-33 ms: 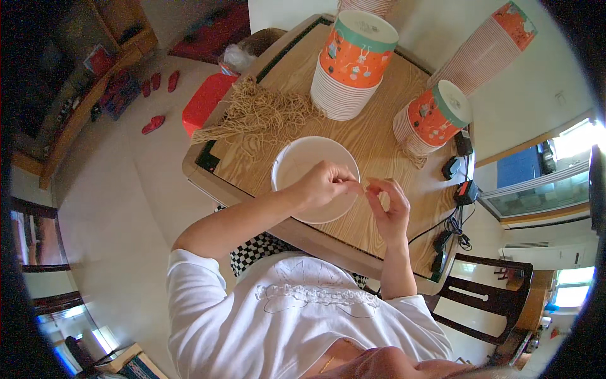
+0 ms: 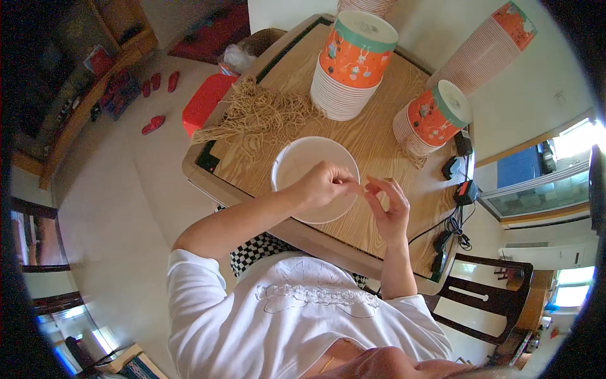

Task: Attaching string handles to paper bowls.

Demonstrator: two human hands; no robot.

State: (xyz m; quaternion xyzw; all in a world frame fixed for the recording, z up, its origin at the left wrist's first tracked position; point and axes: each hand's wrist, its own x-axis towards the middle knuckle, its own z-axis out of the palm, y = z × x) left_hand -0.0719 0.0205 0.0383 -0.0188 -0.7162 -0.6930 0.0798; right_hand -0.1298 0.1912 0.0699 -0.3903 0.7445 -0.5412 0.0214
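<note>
Over the right side of a white paper bucket [image 2: 295, 165], my left hand [image 2: 328, 182] is closed in a pinch. Close beside it, just past the bucket's rim, my right hand [image 2: 390, 203] also has its thumb and fingertips drawn together. The fingertips of both hands almost meet. Whatever is between them is too small and pale to make out. Beyond the bucket, toward the left, lies a loose heap of tan twine [image 2: 262, 117] with its strands tangled and spread on the wooden table [image 2: 372, 136].
Tall stacks of orange and green paper buckets [image 2: 355, 63] stand upside down at the far side, with a shorter stack [image 2: 435, 117] to the right. Black adapters and cables [image 2: 451, 224] line the right table edge. A red stool [image 2: 208, 101] and a dark chair [image 2: 483, 294] flank the table.
</note>
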